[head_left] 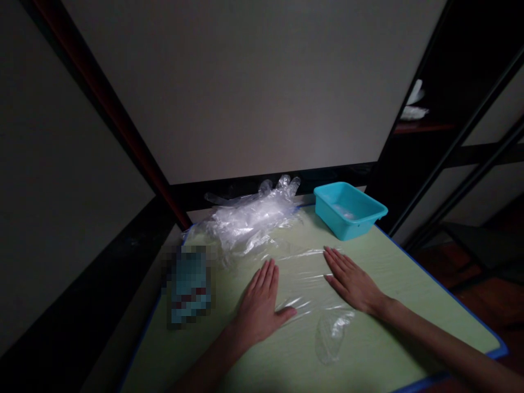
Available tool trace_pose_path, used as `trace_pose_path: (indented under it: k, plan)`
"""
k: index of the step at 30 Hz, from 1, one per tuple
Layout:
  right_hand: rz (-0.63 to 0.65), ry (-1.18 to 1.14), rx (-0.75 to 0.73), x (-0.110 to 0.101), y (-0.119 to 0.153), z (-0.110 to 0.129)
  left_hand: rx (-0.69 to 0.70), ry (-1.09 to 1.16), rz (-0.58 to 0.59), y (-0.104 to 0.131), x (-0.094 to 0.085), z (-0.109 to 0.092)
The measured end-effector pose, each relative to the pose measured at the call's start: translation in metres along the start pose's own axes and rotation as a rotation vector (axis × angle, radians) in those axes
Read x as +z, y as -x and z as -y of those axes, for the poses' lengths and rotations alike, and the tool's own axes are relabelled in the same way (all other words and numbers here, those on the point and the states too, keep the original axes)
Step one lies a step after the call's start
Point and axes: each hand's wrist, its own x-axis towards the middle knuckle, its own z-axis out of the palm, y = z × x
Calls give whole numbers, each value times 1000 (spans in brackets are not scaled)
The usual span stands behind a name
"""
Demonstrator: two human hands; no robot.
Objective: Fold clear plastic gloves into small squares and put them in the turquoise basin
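A clear disposable plastic glove (305, 278) lies spread on the pale green tabletop (393, 305), with part of it reaching toward me. My left hand (262, 305) rests flat on its left side, fingers stretched out and thumb apart. On the right side, my right hand (354, 281) also lies flat with straight fingers. Neither hand grips anything. Beyond them, a loose heap of clear plastic gloves (254, 218) is piled at the table's back edge. The spread film is so transparent that its outline is hard to trace under my hands.
A turquoise plastic basin (347, 213) stands at the back right corner, with some clear plastic inside. A blurred-out teal packet (190, 284) lies at the left edge. Large pale panels (254, 87) rise behind the table. Blue trim (497, 349) borders the tabletop.
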Motion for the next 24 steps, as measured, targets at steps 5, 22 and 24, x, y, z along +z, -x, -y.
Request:
trace_pose_path:
  k: [5, 22, 24]
  plan:
    - [36, 22, 12, -3, 0, 2, 5, -20, 15, 0, 1, 0]
    - [23, -13, 30, -1, -3, 10, 28, -16, -36, 4, 3, 8]
    - [19, -16, 28, -1, -3, 11, 31, -15, -42, 5, 3, 10]
